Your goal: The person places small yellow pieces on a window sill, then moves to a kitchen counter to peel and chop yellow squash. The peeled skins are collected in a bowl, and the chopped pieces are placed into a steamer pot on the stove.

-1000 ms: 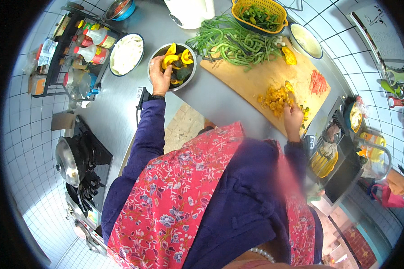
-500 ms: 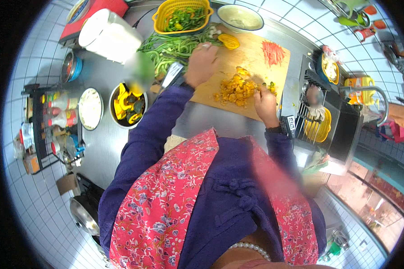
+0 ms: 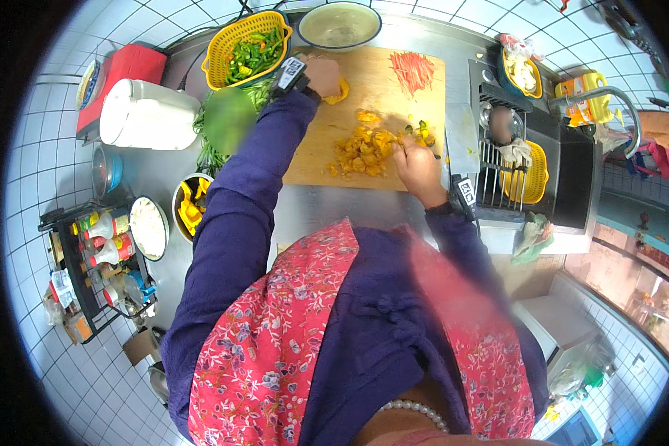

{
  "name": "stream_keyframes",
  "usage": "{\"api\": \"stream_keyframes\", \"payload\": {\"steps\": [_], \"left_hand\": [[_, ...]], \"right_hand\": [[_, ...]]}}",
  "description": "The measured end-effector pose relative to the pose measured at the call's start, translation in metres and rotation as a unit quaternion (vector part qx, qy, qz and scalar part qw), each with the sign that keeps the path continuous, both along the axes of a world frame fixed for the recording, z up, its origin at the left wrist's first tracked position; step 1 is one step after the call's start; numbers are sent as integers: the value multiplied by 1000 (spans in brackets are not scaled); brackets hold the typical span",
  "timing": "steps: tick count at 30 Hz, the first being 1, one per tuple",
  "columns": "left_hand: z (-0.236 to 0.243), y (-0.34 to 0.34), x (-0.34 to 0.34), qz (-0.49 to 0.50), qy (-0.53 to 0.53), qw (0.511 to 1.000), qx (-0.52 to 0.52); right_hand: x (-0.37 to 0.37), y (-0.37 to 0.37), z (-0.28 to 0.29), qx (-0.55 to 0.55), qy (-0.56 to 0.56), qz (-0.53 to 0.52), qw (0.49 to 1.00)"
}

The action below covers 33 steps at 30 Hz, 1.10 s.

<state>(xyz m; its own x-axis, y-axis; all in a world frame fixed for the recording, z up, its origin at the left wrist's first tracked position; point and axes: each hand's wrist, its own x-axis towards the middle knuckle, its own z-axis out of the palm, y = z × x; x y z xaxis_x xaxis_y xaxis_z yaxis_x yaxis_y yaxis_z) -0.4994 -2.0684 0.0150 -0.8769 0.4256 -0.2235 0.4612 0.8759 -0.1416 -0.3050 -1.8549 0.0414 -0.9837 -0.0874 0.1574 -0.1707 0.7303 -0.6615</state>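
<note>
A wooden cutting board (image 3: 379, 82) lies on the steel counter. My left hand (image 3: 325, 74) reaches to the board's far left and closes around a yellow pepper piece (image 3: 340, 94). My right hand (image 3: 416, 165) rests on the board's near right corner, against a heap of chopped yellow pepper (image 3: 363, 147); whether it holds anything I cannot tell. Shredded red strips (image 3: 412, 69) lie at the board's far right. A cleaver (image 3: 462, 141) lies flat just right of the board.
A yellow basket of green chillies (image 3: 247, 46), loose green beans (image 3: 214, 141), a white jug (image 3: 147, 115) and a metal bowl (image 3: 339, 25) stand behind. Bowls of yellow pepper (image 3: 189, 208) and a white substance (image 3: 148, 227) sit left, beside a condiment rack (image 3: 89, 267). A sink (image 3: 550, 160) lies right.
My left hand left the bowl of yellow pepper on the left and moved across to the board's far left, onto a pepper piece. My right hand stayed by the chopped heap.
</note>
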Motion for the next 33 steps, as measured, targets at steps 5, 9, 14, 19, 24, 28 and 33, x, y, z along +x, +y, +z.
{"api": "stream_keyframes", "payload": {"steps": [5,9,14,19,24,28,33], "left_hand": [[-12,-3,38,94,1,916,389],[-11,14,89,269,-217,645,681],[9,31,129,291,-452,122,834],[14,44,139,300,-442,90,840],[24,61,150,329,-306,206,869],[33,67,153,300,-185,373,858],[30,63,152,272,-174,473,820]], "right_hand": [[-3,-5,9,26,7,7,1000],[-9,-11,16,55,46,-6,997],[-15,-19,27,77,70,-7,995],[-14,-20,38,125,84,6,988],[-11,-23,35,165,59,-5,985],[-12,-21,28,146,71,28,986],[-11,-23,24,160,14,47,986]]}}
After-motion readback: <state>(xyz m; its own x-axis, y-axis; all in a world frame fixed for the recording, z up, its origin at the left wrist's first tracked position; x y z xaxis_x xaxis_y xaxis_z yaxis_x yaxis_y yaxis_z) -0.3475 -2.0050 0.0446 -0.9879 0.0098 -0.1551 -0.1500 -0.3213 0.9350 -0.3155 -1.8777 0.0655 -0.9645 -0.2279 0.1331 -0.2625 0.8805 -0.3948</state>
